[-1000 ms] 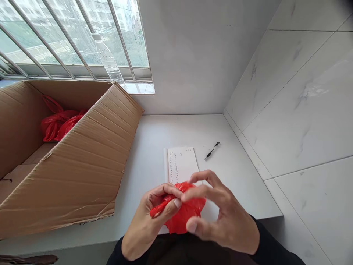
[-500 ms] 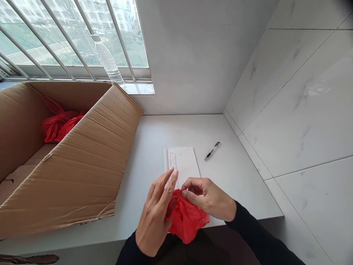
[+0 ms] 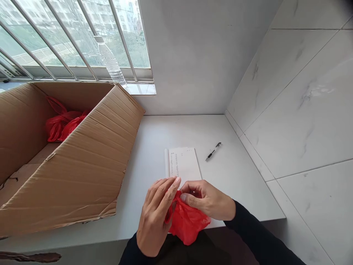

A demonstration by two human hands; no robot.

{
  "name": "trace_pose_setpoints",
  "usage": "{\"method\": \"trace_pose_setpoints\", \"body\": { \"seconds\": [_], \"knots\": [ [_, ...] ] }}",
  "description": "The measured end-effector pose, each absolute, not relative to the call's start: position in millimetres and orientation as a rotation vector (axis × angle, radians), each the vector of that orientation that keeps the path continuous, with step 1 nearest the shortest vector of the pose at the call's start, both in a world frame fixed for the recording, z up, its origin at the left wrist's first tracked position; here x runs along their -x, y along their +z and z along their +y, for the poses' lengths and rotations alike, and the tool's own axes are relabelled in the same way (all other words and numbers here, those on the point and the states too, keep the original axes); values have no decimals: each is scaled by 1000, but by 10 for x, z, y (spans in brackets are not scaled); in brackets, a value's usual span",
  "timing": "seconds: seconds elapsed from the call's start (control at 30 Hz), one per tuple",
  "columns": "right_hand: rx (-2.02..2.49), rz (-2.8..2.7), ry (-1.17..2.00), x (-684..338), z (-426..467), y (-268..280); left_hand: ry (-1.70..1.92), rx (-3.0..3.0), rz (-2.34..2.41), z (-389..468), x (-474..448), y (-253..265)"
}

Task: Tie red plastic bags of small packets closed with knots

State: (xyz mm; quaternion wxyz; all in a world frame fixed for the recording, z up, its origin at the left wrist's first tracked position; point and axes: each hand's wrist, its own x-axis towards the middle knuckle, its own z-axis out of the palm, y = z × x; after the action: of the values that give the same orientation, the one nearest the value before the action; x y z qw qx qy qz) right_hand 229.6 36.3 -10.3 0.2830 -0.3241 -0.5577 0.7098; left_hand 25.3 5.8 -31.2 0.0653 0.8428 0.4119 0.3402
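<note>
A crumpled red plastic bag (image 3: pixel 189 222) hangs between my hands at the front edge of the white counter (image 3: pixel 231 173). My left hand (image 3: pixel 156 217) presses on its left side, fingers stretched up over it. My right hand (image 3: pixel 206 200) pinches the top of the bag between thumb and forefinger. Just beyond my fingers lies a sheet of printed paper (image 3: pixel 184 163), partly hidden by both hands.
A large open cardboard box (image 3: pixel 79 173) fills the left side, with more red bags (image 3: pixel 62 125) inside at the back. A black pen (image 3: pixel 213 151) lies right of the paper. A clear water bottle (image 3: pixel 110 62) leans on the barred window. Tiled wall stands on the right.
A second ago both hands cupped the bag balled up above the counter edge. The bag has dropped lower and looser, my left fingers have straightened, and my right hand now pinches its top.
</note>
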Motion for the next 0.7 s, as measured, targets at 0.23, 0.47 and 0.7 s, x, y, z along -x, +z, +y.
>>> {"method": "trace_pose_setpoints", "body": {
  "seconds": [0.23,0.47,0.7],
  "knots": [
    [883,-1345,1706,-2282,343,-46,867,-2544,1386,29,-334,-330],
    [1250,-1434,1030,-2291,279,-338,725,-2504,1525,-210,-193,-511],
    [1477,-1553,631,-2809,337,-1172,546,-2648,1575,-611,210,-978]
  ]
}}
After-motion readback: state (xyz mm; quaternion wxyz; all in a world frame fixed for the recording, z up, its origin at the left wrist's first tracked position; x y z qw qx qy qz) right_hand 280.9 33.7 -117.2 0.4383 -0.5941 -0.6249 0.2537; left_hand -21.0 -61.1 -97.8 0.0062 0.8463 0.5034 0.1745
